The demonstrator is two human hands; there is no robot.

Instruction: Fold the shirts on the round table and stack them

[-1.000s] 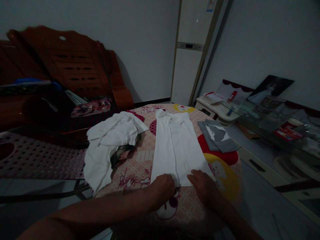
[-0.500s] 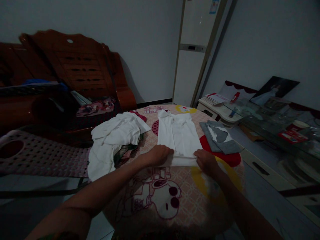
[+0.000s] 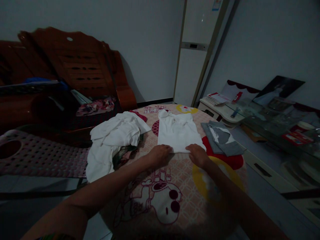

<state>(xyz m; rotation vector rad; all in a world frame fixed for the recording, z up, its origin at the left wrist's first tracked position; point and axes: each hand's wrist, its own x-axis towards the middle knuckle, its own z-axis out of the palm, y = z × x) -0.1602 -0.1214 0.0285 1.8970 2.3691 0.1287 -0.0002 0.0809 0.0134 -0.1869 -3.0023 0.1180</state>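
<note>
Together, both hands (image 3: pixel 160 155) (image 3: pixel 197 155) touch the folded white garment (image 3: pixel 177 131) beyond blurred lettering (image 3: pixel 137 207).

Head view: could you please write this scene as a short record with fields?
Work item: white folded garment, flat on the printed tablecloth
Left hand: at its near edge, left part
Right hand: at the same edge, farther right
Left side: loose heap of white clothes
Right side: gray folded garment
Background: carved wooden seat, tall floor-standing air conditioner
Light: dim
</note>
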